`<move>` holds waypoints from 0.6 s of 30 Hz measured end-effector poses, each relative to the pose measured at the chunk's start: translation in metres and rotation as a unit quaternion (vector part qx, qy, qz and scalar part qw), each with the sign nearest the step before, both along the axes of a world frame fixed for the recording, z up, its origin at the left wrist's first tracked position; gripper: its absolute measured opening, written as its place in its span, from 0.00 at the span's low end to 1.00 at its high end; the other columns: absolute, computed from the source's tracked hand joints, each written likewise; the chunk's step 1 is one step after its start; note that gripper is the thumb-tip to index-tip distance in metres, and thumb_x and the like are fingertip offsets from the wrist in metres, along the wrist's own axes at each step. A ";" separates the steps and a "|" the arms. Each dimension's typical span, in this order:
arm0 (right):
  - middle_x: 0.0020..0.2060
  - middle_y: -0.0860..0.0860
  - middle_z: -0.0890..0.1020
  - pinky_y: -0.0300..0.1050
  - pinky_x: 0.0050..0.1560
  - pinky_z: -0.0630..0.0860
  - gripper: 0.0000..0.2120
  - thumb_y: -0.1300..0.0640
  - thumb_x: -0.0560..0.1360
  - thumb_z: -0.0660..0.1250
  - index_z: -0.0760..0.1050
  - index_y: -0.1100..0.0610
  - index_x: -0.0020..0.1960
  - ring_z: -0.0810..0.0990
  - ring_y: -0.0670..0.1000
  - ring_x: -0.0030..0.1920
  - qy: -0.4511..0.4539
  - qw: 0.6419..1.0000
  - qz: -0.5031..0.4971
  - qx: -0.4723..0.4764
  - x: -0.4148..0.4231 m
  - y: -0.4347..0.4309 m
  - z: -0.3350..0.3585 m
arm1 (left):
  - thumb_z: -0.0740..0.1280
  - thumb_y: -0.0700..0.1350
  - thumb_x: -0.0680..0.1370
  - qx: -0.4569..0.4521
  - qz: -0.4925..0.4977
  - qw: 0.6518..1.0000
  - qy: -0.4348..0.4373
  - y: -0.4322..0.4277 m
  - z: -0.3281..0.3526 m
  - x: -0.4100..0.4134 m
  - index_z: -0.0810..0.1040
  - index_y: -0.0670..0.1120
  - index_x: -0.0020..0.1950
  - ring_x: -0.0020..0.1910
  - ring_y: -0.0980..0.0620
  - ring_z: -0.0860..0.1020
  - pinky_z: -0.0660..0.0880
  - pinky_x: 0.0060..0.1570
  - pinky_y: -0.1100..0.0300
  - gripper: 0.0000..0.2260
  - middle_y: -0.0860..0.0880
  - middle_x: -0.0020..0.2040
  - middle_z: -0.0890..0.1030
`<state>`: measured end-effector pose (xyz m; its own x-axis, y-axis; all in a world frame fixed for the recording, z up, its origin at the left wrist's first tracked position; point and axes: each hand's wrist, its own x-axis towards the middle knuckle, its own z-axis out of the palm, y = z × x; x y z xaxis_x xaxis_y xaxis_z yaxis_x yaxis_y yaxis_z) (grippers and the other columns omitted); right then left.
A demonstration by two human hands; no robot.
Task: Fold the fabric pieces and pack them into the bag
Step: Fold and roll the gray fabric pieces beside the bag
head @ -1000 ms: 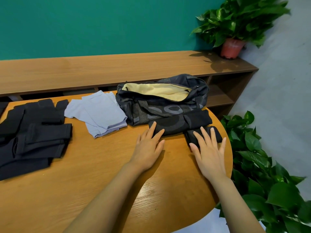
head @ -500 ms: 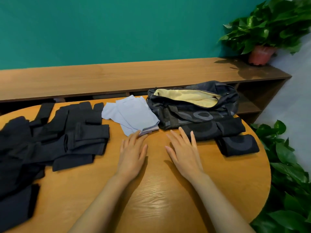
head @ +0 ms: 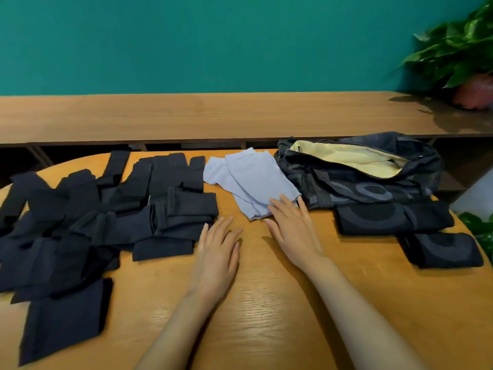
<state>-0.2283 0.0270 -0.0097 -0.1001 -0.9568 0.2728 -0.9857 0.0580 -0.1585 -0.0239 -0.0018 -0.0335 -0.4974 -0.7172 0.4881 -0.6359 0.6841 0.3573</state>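
Wooden table [head: 266, 316], left hand [head: 217, 252] flat, right hand [head: 293, 231] touching pale fabric [head: 253, 180]

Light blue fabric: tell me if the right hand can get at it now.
Probably yes: the right hand rests its fingers on the light blue fabric at its near edge, and nothing covers it.

Rounded wooden table [head: 266, 329], long brown shelf [head: 213, 116] set behind it, teal wall [head: 213, 41] seen above, potted plant [head: 458, 57] placed at the shelf's right end, green leaves [head: 478, 225] glimpsed past the table's right edge
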 end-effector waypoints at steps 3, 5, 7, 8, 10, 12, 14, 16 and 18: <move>0.68 0.50 0.76 0.47 0.77 0.42 0.29 0.42 0.82 0.46 0.74 0.57 0.69 0.70 0.49 0.71 0.001 0.999 0.018 -0.051 0.007 0.011 0.003 | 0.58 0.47 0.80 0.000 -0.001 1.000 0.009 0.001 0.000 0.001 0.77 0.45 0.64 0.70 0.49 0.67 0.54 0.74 0.50 0.16 0.45 0.68 0.74; 0.64 0.50 0.79 0.50 0.77 0.45 0.25 0.45 0.82 0.50 0.76 0.57 0.66 0.74 0.47 0.67 0.000 0.996 0.044 -0.084 0.016 0.025 0.008 | 0.62 0.47 0.80 0.001 -0.016 1.000 0.021 0.002 0.002 0.001 0.73 0.46 0.68 0.71 0.51 0.67 0.53 0.75 0.51 0.17 0.47 0.70 0.72; 0.62 0.49 0.80 0.51 0.78 0.48 0.22 0.48 0.82 0.53 0.78 0.58 0.64 0.76 0.46 0.62 -0.010 0.991 0.081 -0.110 0.030 0.042 0.011 | 0.66 0.46 0.78 0.014 -0.042 0.998 0.034 0.007 0.003 0.003 0.69 0.47 0.72 0.72 0.53 0.66 0.53 0.75 0.50 0.22 0.49 0.71 0.71; 0.61 0.49 0.80 0.51 0.78 0.49 0.21 0.48 0.82 0.54 0.79 0.58 0.64 0.77 0.46 0.61 -0.013 0.989 0.098 -0.114 0.038 0.052 0.013 | 0.67 0.47 0.77 0.021 -0.056 0.998 0.037 0.010 0.004 0.003 0.67 0.48 0.73 0.72 0.54 0.66 0.54 0.75 0.50 0.24 0.50 0.72 0.70; 0.60 0.48 0.80 0.51 0.77 0.51 0.20 0.49 0.82 0.55 0.78 0.57 0.64 0.77 0.45 0.60 -0.016 0.986 0.127 -0.109 0.052 0.072 0.013 | 0.68 0.47 0.77 0.024 -0.078 0.996 0.037 0.020 0.005 0.006 0.67 0.49 0.74 0.72 0.56 0.66 0.55 0.75 0.50 0.25 0.51 0.72 0.70; 0.60 0.47 0.80 0.52 0.76 0.54 0.18 0.50 0.82 0.56 0.79 0.56 0.64 0.76 0.43 0.60 -0.031 0.982 0.155 -0.106 0.061 0.090 0.011 | 0.66 0.46 0.78 0.015 -0.090 0.995 0.038 0.031 0.006 0.010 0.71 0.49 0.70 0.69 0.57 0.70 0.56 0.75 0.51 0.20 0.52 0.67 0.75; 0.60 0.45 0.80 0.51 0.76 0.56 0.16 0.51 0.82 0.58 0.78 0.54 0.63 0.76 0.42 0.61 -0.060 0.976 0.183 -0.106 0.062 0.104 0.007 | 0.63 0.46 0.79 0.007 -0.098 0.994 0.049 0.039 0.007 0.017 0.77 0.49 0.61 0.59 0.59 0.76 0.57 0.74 0.56 0.11 0.55 0.57 0.80; 0.60 0.44 0.79 0.48 0.77 0.55 0.14 0.49 0.81 0.61 0.76 0.52 0.64 0.75 0.41 0.62 -0.092 0.973 0.184 -0.102 0.056 0.114 0.004 | 0.61 0.46 0.80 0.014 -0.095 0.994 0.057 0.047 0.006 0.024 0.80 0.50 0.54 0.52 0.60 0.78 0.57 0.73 0.61 0.09 0.56 0.50 0.82; 0.63 0.44 0.77 0.45 0.77 0.53 0.20 0.43 0.79 0.64 0.73 0.52 0.67 0.73 0.41 0.66 -0.116 0.976 0.166 -0.079 0.047 0.121 0.003 | 0.60 0.47 0.80 0.024 -0.083 0.994 0.070 0.056 0.004 0.032 0.81 0.49 0.54 0.49 0.60 0.79 0.57 0.72 0.64 0.10 0.55 0.49 0.84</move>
<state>-0.1818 0.1485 -0.0071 0.1326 -0.8951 0.4257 -0.8826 -0.3021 -0.3603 0.0084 0.0539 -0.0300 -0.5405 -0.6551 0.5279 -0.4570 0.7555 0.4695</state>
